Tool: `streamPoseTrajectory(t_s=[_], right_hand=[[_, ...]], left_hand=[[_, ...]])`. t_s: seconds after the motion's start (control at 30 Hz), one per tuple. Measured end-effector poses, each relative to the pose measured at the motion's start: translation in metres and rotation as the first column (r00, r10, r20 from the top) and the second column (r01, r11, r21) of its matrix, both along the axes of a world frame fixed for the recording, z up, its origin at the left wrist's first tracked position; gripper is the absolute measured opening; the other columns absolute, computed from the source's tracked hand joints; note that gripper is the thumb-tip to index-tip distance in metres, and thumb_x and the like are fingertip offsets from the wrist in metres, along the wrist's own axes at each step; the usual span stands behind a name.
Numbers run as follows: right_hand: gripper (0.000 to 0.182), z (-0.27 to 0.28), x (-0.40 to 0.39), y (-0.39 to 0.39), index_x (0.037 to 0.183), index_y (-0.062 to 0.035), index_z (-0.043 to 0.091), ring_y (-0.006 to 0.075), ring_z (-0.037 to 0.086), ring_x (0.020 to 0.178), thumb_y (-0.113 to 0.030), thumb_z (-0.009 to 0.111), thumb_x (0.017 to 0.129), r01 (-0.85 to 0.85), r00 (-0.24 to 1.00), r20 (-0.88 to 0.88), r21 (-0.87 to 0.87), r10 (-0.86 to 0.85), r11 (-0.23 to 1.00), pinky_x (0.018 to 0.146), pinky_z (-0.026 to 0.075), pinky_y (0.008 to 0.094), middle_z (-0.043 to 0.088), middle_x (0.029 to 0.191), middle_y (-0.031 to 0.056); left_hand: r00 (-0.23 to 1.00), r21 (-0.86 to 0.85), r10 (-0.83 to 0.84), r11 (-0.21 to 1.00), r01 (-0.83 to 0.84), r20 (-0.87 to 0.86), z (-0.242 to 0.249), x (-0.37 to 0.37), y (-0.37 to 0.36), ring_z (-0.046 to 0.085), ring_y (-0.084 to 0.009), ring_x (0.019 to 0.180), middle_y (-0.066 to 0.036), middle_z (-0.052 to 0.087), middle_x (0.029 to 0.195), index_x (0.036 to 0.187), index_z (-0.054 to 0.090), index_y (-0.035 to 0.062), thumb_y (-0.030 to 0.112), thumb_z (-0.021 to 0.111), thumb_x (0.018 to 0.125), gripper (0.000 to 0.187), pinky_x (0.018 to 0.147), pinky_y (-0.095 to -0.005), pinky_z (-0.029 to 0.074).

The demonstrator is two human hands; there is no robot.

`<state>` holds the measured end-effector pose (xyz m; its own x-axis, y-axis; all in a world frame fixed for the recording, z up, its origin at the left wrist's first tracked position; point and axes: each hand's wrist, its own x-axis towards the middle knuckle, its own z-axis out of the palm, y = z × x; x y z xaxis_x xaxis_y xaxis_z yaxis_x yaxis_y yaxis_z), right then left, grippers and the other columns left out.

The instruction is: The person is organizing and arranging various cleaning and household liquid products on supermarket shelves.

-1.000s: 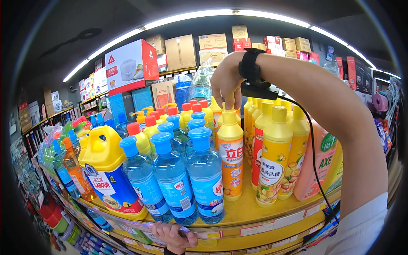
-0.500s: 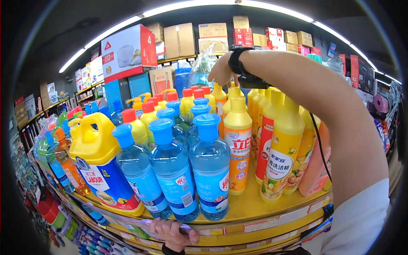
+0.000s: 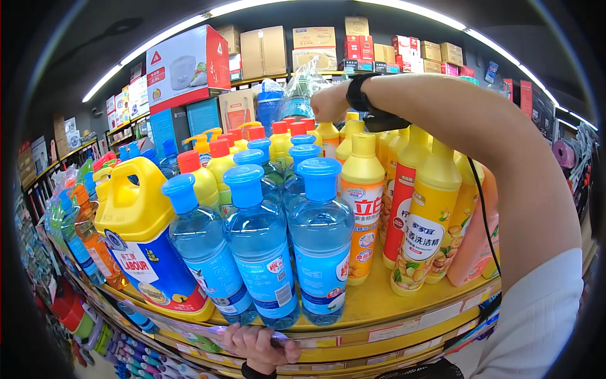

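- yellow-capped bottles point(image 3: 351, 124) are standing just beneath the right hand point(image 3: 329, 101), whose fingers are hiding behind them; grip unclear.
- left hand point(image 3: 257, 346) is curling closed around the shelf edge point(image 3: 353, 333).

A single head-worn fisheye view is aimed forward, close to a yellow shop shelf point(image 3: 379, 303) packed with detergent bottles point(image 3: 322, 240).
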<state>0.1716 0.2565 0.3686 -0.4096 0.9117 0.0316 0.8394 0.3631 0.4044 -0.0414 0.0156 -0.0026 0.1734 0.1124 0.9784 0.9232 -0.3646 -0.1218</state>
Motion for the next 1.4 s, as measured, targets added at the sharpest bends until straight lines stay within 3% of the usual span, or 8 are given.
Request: streamPoseTrajectory(t_s=[0.17,0.37,0.57,0.6,0.87,1.1,1.3,1.4], right_hand=[[0.022,-0.011,0.002,0.011,0.075,0.0014,0.070,0.0262,0.069,0.073,-0.016,0.057,0.078,-0.129,0.989,0.083,0.127,0.119,0.984,0.060,0.052,0.0370,0.068,0.071,0.0147],[0.034,0.001,0.022,0.084,0.085,0.0059,0.071,0.0301,0.068,0.071,-0.027,0.065,0.084,-0.231,0.963,0.135,-0.038,0.234,0.972,0.071,0.057,0.0449,0.070,0.082,0.0164],[0.034,0.008,0.012,-0.014,0.102,0.0060,0.068,0.0303,0.068,0.091,-0.019,0.056,0.084,0.082,0.996,-0.051,0.042,-0.080,0.996,0.071,0.057,0.0406,0.069,0.092,0.0166],[0.036,0.010,0.009,0.004,0.103,0.0049,0.069,0.0303,0.068,0.091,-0.023,0.059,0.083,0.097,0.974,0.201,0.029,-0.101,0.995,0.072,0.055,0.0397,0.070,0.097,0.0180],[0.054,0.002,0.024,0.026,0.104,-0.0002,0.071,0.0251,0.068,0.092,-0.045,0.075,0.073,0.051,0.866,0.491,0.102,-0.095,0.994,0.078,0.053,0.0364,0.071,0.099,0.0158],[0.036,0.019,0.011,-0.025,0.103,0.0094,0.066,0.0177,0.069,0.083,-0.021,0.070,0.084,0.142,0.980,0.156,-0.117,-0.123,0.983,0.071,0.055,0.0295,0.070,0.097,0.0150],[0.040,0.032,0.006,-0.029,0.110,0.0107,0.062,0.0204,0.069,0.082,-0.022,0.068,0.088,0.221,0.963,-0.049,-0.416,-0.264,0.882,0.077,0.054,0.0314,0.069,0.100,0.0165],[0.041,0.027,-0.002,-0.041,0.110,0.0099,0.061,0.0235,0.069,0.084,-0.025,0.068,0.088,0.175,0.985,0.051,-0.323,-0.168,0.930,0.080,0.055,0.0330,0.069,0.102,0.0181]], left_hand=[[1.000,0.030,0.015,0.999,-0.015,0.016,0.001,0.002,0.003,0.043,-0.0256,0.077,-0.008,0.044,0.079,0.094,0.045,0.0090,0.039,0.046,0.078,0.034,0.087,-0.0493,0.033],[1.000,0.020,0.007,1.000,-0.007,-0.007,0.001,-0.001,0.002,0.042,-0.0242,0.074,-0.008,0.043,0.078,0.094,0.044,0.0086,0.041,0.045,0.079,0.035,0.087,-0.0484,0.034],[1.000,0.076,-0.005,0.997,0.006,-0.018,-0.003,-0.003,0.007,0.043,-0.0241,0.073,-0.008,0.044,0.077,0.094,0.045,0.0080,0.042,0.044,0.080,0.037,0.087,-0.0485,0.035],[1.000,0.084,-0.004,0.996,0.006,-0.019,-0.003,-0.004,0.008,0.043,-0.0243,0.073,-0.008,0.044,0.077,0.094,0.045,0.0080,0.042,0.044,0.080,0.037,0.087,-0.0486,0.035],[1.000,0.070,0.002,0.998,-0.001,-0.008,-0.003,-0.004,0.009,0.044,-0.0268,0.075,-0.008,0.044,0.077,0.093,0.045,0.0078,0.041,0.045,0.079,0.036,0.086,-0.0502,0.034],[0.999,0.018,0.045,0.999,-0.045,-0.007,-0.004,-0.003,0.003,0.044,-0.0263,0.076,-0.008,0.043,0.078,0.093,0.045,0.0083,0.041,0.045,0.078,0.035,0.087,-0.0499,0.034],[0.998,0.035,0.056,0.998,-0.056,0.015,-0.005,0.000,0.004,0.044,-0.0260,0.076,-0.008,0.043,0.076,0.092,0.045,0.0084,0.040,0.045,0.078,0.035,0.088,-0.0498,0.034],[0.998,0.040,0.052,0.998,-0.052,0.021,-0.005,0.000,0.004,0.044,-0.0265,0.076,-0.009,0.043,0.076,0.092,0.045,0.0080,0.040,0.045,0.078,0.035,0.089,-0.0500,0.034]])
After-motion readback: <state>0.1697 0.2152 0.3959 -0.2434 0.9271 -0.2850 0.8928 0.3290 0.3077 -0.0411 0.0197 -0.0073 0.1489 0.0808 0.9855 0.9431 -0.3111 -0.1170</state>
